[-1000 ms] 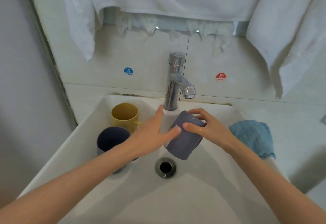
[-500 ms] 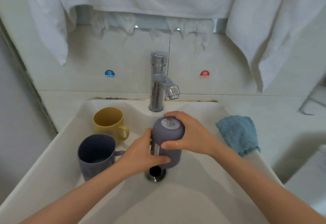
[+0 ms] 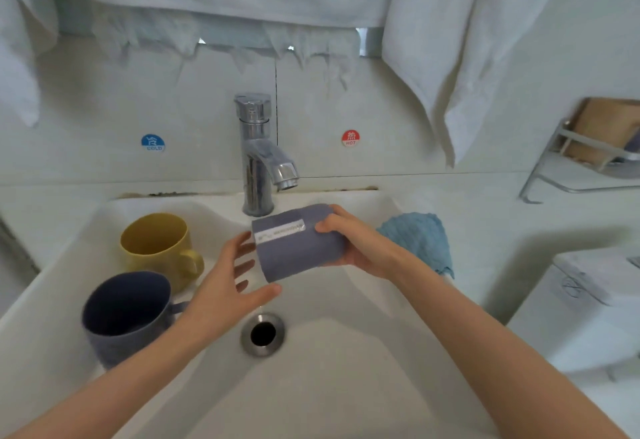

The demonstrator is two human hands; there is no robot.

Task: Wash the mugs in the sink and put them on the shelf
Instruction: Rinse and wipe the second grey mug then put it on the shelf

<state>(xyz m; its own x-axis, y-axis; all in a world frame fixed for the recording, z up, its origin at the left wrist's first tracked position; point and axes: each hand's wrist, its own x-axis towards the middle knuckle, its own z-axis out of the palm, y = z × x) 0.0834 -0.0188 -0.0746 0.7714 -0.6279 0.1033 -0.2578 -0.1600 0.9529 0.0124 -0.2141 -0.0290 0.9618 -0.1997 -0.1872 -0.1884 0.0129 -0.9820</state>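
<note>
White sink (image 3: 346, 386): right hand (image 3: 360, 248) gripped grey mug (image 3: 294, 251) sideways below tap (image 3: 258, 158); left hand (image 3: 225, 286) lay spread at its mouth. Washing step, seemingly. Next move needed rinsing, then a carry to shelf (image 3: 588, 168).

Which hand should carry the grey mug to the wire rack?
Right. The right hand grips the grey mug round its base end and is nearer the wire rack on the right; the left hand is only open at the mug's mouth.
</note>
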